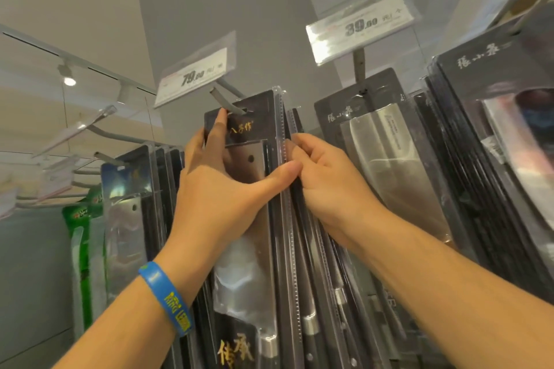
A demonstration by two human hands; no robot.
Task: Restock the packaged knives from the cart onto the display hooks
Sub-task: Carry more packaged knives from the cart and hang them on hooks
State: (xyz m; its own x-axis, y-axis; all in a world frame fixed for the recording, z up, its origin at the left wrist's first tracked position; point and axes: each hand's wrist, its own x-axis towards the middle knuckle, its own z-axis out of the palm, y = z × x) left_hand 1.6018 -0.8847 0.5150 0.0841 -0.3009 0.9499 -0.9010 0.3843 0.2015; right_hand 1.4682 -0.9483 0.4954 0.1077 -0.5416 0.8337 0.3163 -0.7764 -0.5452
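A black packaged knife with gold lettering and a clear blister over a steel cleaver hangs at the tip of a grey display hook. My left hand presses flat on the package's front, with the index finger up by the hang hole and the thumb across its right edge. My right hand grips the package's right edge and the packs behind it. More packaged knives hang behind on the same hook. The cart is out of view.
A 79.00 price tag sits above the hook and a 39.00 tag above the neighbouring row of cleaver packs. More black packs hang at right, clear and green packs at left. Bare hooks jut out upper left.
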